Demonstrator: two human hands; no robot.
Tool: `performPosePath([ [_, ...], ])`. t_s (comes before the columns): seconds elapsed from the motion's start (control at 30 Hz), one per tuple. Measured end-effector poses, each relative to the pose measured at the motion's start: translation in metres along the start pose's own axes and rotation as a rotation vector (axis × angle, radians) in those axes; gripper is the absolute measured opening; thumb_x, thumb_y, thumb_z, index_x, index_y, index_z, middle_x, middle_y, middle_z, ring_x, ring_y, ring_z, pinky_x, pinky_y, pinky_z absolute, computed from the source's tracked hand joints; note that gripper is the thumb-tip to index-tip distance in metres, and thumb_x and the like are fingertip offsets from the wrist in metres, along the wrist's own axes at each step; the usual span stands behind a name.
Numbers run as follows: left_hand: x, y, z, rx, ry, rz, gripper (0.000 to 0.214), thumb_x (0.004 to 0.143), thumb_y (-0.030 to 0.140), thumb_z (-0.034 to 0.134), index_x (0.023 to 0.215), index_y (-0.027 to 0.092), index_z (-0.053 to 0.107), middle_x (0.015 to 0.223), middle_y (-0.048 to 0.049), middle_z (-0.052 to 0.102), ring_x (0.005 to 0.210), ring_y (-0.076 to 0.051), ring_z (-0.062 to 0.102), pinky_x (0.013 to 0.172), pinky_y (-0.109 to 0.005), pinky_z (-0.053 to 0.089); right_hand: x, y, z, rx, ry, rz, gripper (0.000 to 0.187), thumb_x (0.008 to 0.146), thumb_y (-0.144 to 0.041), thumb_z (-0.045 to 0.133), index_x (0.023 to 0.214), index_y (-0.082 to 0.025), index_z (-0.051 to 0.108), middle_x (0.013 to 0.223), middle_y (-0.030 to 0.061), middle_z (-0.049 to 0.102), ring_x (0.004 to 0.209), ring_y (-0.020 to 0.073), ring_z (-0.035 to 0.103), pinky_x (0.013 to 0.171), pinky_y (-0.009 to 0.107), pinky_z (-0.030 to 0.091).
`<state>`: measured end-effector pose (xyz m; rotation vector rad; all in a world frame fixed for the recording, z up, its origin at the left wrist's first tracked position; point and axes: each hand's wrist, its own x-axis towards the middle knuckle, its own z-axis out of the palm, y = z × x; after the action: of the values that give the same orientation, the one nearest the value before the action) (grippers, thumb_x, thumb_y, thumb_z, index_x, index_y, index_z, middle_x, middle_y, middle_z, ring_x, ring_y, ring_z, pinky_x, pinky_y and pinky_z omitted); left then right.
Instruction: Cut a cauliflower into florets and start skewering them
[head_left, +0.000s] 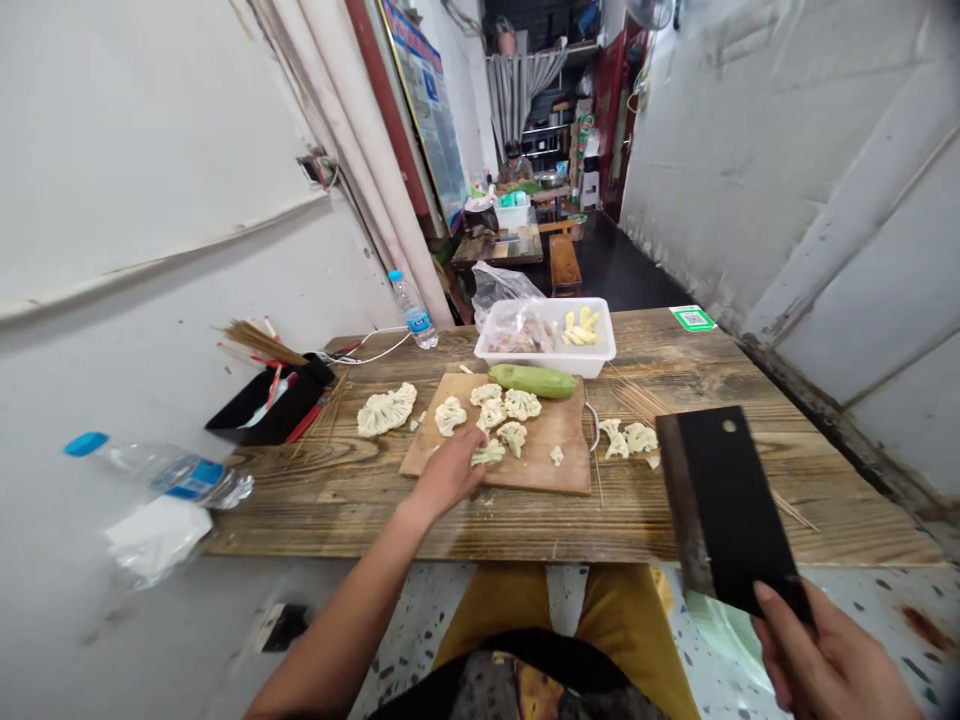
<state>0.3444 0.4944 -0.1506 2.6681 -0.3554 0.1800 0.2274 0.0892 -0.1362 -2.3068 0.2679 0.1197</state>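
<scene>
- Fingers of the left hand: curled down onto a cauliflower floret and touching it. Whether they pinch it or only press on it cannot be told.
- Fingers of the right hand: clenched around the handle of a cleaver. The dark blade is raised flat-on to the camera, well to the right of the left fingers and over the table's near edge.
- Cutting board: wooden, under the left fingertips. The touched floret lies at its near edge.
- Loose florets: several on the board, just beyond the left fingers.
- Green gourd: lying across the far edge of the board, beyond the florets.
- Big cauliflower piece: on the table, left of the board and beyond the left fingers.
- More florets: on the table between the board and the cleaver blade.
- White tub: beyond the gourd, holding a plastic bag and yellow pieces.
- Black tray with a bundle of skewers: far left of the left fingers.
- Upright bottle: at the table's far edge, beside the wall.
- Lying bottle: at the table's left end.
- Table: rough wood, under all of the above.
</scene>
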Motion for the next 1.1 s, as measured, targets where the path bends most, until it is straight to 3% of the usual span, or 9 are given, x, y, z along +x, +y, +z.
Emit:
performPosePath([
  [0.1, 0.027, 0.032, 0.005, -0.054, 0.092, 0.113, 0.024, 0.075, 0.013, 0.055, 0.098, 0.019, 0.053, 0.115, -0.009, 0.056, 0.107, -0.023, 0.053, 0.093, -0.036, 0.044, 0.004, 0.013, -0.012, 0.033, -0.009, 0.076, 0.044, 0.083, -0.065, 0.039, 0.062, -0.026, 0.045, 0.043, 0.0012, 0.055, 0.044, 0.0187, 0.056, 0.05, 0.031, 0.047],
  [0.27, 0.107, 0.082, 0.053, -0.119, -0.085, 0.419, 0.026, 0.075, 0.005, 0.056, 0.098, 0.018, 0.056, 0.127, -0.0107, 0.053, 0.116, -0.024, 0.051, 0.098, -0.037, 0.043, 0.001, 0.003, -0.016, 0.051, -0.008, 0.097, 0.044, 0.087, -0.061, 0.035, 0.06, -0.028, 0.045, 0.046, 0.0027, 0.057, 0.048, 0.0187, 0.057, 0.056, 0.032, 0.047],
  [0.4, 0.156, 0.097, 0.088, -0.048, -0.176, 0.53, 0.028, 0.077, 0.011, 0.061, 0.105, 0.018, 0.059, 0.139, -0.0113, 0.045, 0.121, -0.026, 0.049, 0.1, -0.039, 0.042, -0.007, -0.002, -0.01, 0.093, -0.057, 0.088, 0.045, 0.088, -0.061, 0.035, 0.06, -0.027, 0.045, 0.045, 0.0009, 0.056, 0.049, 0.018, 0.057, 0.057, 0.032, 0.048],
  [0.5, 0.169, 0.095, 0.087, -0.005, -0.265, 0.523, 0.044, 0.07, 0.014, 0.072, 0.111, 0.02, 0.061, 0.139, -0.0107, 0.046, 0.118, -0.027, 0.053, 0.099, -0.039, 0.043, -0.01, 0.004, -0.007, 0.123, -0.072, 0.102, 0.045, 0.087, -0.061, 0.036, 0.06, -0.026, 0.045, 0.045, 0.0005, 0.055, 0.049, 0.0177, 0.056, 0.057, 0.031, 0.048],
  [0.63, 0.147, 0.065, 0.044, -0.094, -0.101, 0.432, 0.048, 0.079, 0.02, 0.065, 0.126, 0.026, 0.055, 0.133, -0.006, 0.054, 0.12, -0.023, 0.052, 0.101, -0.035, 0.042, -0.006, 0.017, -0.004, 0.154, -0.094, 0.097, 0.044, 0.086, -0.062, 0.039, 0.062, -0.026, 0.046, 0.045, 0.0007, 0.056, 0.047, 0.0176, 0.056, 0.053, 0.03, 0.048],
  [0.7, 0.122, 0.04, 0.02, -0.035, 0.056, 0.228, 0.035, 0.084, 0.028, 0.059, 0.118, 0.021, 0.061, 0.12, -0.0085, 0.063, 0.113, -0.023, 0.056, 0.099, -0.035, 0.042, -0.003, 0.02, 0.001, 0.156, -0.081, 0.074, 0.043, 0.085, -0.062, 0.04, 0.062, -0.025, 0.045, 0.043, 0.0002, 0.055, 0.045, 0.0174, 0.056, 0.051, 0.029, 0.048],
  [0.77, 0.096, 0.017, 0.007, 0.072, 0.065, 0.01, 0.031, 0.083, 0.036, 0.06, 0.106, 0.017, 0.067, 0.106, -0.0115, 0.068, 0.102, -0.026, 0.061, 0.092, -0.036, 0.045, 0.001, 0.016, 0.009, 0.171, -0.087, 0.049, 0.042, 0.085, -0.062, 0.041, 0.064, -0.025, 0.044, 0.042, -0.0008, 0.053, 0.043, 0.0173, 0.055, 0.049, 0.029, 0.047],
  [0.93, 0.055, -0.006, 0.014, 0.04, -0.004, -0.053, 0.022, 0.081, 0.028, 0.062, 0.1, 0.017, 0.068, 0.1, -0.0105, 0.069, 0.096, -0.024, 0.063, 0.086, -0.034, 0.047, 0.0, -0.022, 0.037, 0.226, -0.162, 0.03, 0.04, 0.084, -0.063, 0.042, 0.072, -0.025, 0.044, 0.041, -0.0037, 0.052, 0.039, 0.0167, 0.053, 0.046, 0.029, 0.044],
  [1.1, 0.047, -0.007, 0.032, -0.258, 0.191, -0.126, 0.01, 0.081, 0.025, 0.059, 0.081, 0.017, 0.066, 0.08, -0.0046, 0.068, 0.077, -0.018, 0.063, 0.076, -0.03, 0.05, -0.004, -0.054, 0.06, 0.223, -0.283, -0.008, 0.039, 0.083, -0.063, 0.042, 0.082, -0.025, 0.044, 0.04, -0.0079, 0.046, 0.034, 0.0154, 0.048, 0.04, 0.026, 0.037],
])
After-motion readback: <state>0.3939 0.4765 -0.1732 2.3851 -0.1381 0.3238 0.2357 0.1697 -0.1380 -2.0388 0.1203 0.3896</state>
